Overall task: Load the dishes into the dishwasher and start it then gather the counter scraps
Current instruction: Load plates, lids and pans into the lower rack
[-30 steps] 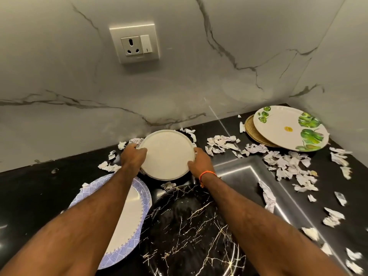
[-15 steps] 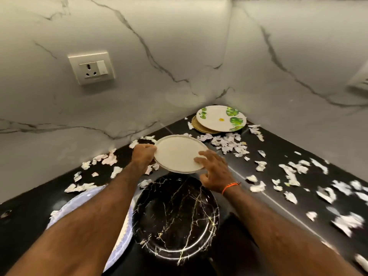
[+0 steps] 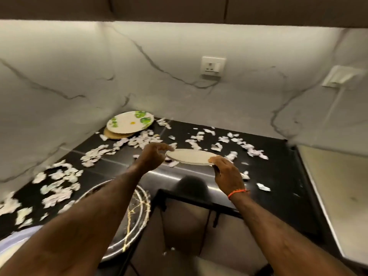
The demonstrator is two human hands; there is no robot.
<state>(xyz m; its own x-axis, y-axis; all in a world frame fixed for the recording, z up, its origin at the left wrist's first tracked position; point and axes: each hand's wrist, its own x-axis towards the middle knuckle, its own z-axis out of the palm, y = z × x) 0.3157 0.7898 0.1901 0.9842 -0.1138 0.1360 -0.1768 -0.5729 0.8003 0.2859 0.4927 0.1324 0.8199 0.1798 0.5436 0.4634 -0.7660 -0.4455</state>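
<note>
A glossy black counter (image 3: 278, 172) fills a corner between two white marble-look walls (image 3: 59, 86), lit from under dark upper cabinets; one socket plate (image 3: 212, 66) sits on the back wall and a second, blurred plate (image 3: 342, 76) further right. Torn white paper scraps (image 3: 95, 155) lie scattered over most of the counter. In the far corner a leaf-printed plate (image 3: 129, 122) rests on a tan plate (image 3: 114, 134). Near the bottom left a black plate with gold veining (image 3: 137, 208) lies partly hidden behind the left forearm, and a pale blue-edged plate (image 3: 18, 239) shows at the lower left edge. Below the counter's front edge there is a dark opening with a black frame (image 3: 191, 202), too blurred to make out. The small white plate (image 3: 189, 156) is held in the air above the counter, nearly level and seen almost edge-on, between both hands. The left hand (image 3: 152, 156) is at its left rim, fingers curled with the thumb reaching over the edge, though motion blur makes the exact contact hard to judge. The right hand (image 3: 227, 172) pinches the right rim, fingertips on top; an orange band (image 3: 237, 192) circles that wrist. The plate is plain cream-white, round, shallow, with a slightly raised rim.
</note>
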